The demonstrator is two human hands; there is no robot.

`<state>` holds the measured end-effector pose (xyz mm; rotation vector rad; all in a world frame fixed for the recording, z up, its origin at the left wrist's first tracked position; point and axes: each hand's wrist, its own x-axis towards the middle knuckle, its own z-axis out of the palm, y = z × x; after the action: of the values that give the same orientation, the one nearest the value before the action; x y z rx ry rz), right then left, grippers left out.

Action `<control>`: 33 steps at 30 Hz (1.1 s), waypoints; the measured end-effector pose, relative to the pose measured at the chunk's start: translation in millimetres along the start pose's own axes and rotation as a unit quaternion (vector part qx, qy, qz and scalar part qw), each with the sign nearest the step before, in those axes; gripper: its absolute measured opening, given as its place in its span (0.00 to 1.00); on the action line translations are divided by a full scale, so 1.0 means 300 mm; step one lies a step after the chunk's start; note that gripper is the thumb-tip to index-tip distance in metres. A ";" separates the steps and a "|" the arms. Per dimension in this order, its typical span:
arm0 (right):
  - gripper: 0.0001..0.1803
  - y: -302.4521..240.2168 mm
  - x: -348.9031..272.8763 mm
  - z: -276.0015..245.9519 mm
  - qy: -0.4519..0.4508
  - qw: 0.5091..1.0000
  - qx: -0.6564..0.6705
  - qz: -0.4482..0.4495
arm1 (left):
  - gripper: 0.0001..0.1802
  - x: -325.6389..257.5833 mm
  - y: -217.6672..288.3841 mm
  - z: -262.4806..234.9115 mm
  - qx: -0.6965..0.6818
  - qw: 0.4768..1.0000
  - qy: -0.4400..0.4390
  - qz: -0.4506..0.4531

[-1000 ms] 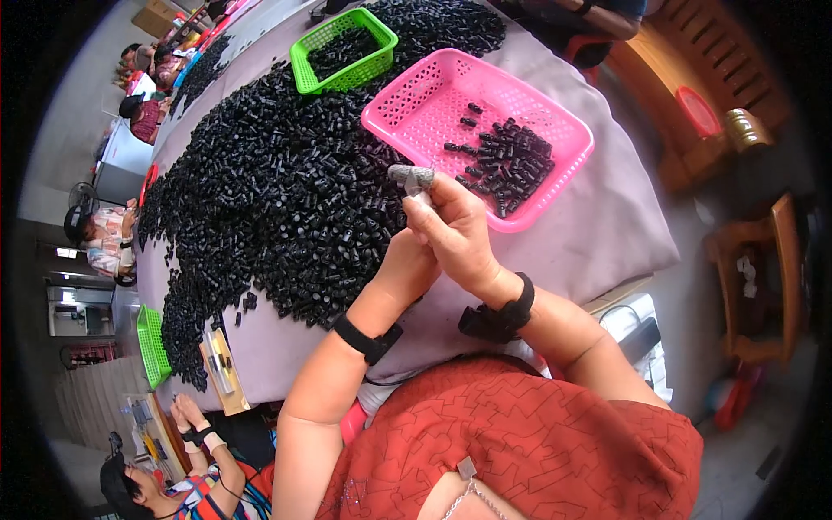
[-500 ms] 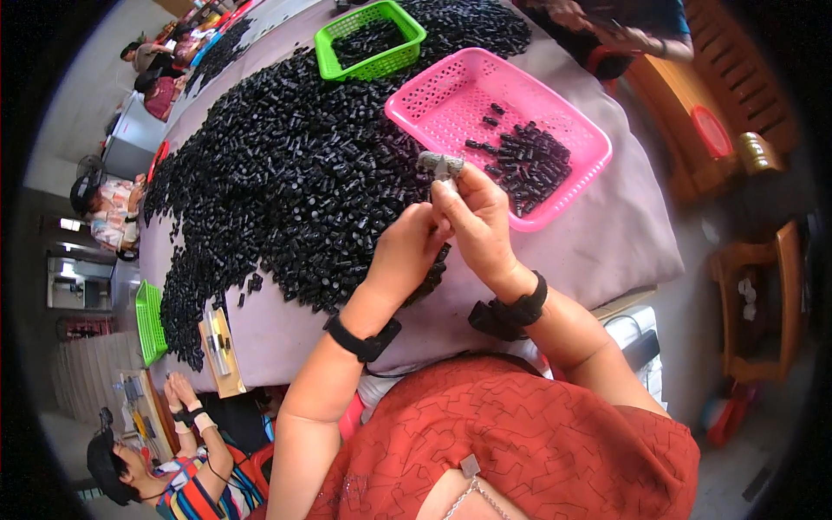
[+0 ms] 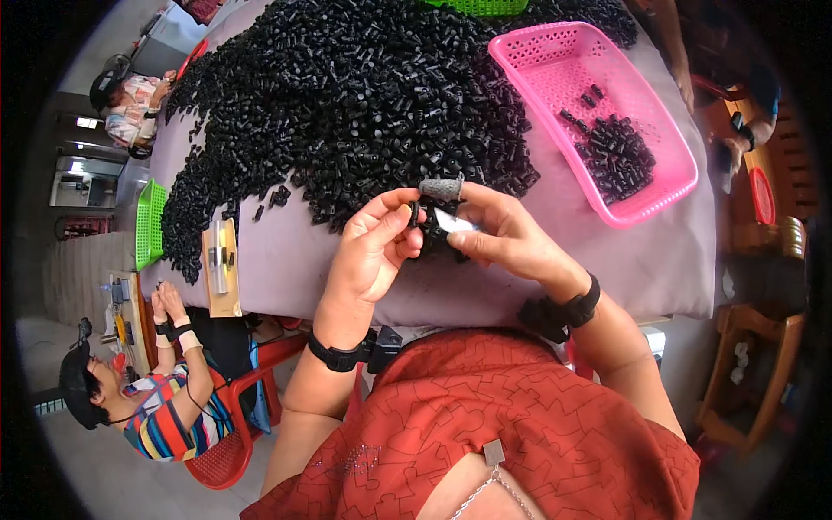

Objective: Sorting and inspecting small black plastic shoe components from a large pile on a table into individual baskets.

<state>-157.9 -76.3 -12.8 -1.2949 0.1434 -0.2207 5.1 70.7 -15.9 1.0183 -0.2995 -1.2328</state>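
Black part (image 3: 414, 216) pinched at tips of left grip (image 3: 373, 250), pale pointed piece (image 3: 454, 224) pinched in right grip (image 3: 518, 241), just beside

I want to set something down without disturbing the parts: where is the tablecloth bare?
Bare tablecloth shows below the pink basket, right of the right hand, and between the tan board and the left hand. The middle, under the heaped black parts, is crowded.

Heaped black parts (image 3: 364, 104), a pink basket (image 3: 568, 82) and a seated co-worker (image 3: 178, 407) show a workshop.
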 end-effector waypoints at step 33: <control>0.28 0.005 0.002 -0.005 -0.073 0.993 0.066 0.066 | 0.13 -0.013 -0.058 0.032 -0.059 0.998 0.003 -0.007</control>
<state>-157.6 -77.4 -14.5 -1.1614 0.0870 -0.0215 -13.8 70.0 -22.7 0.9246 -0.2126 -1.2447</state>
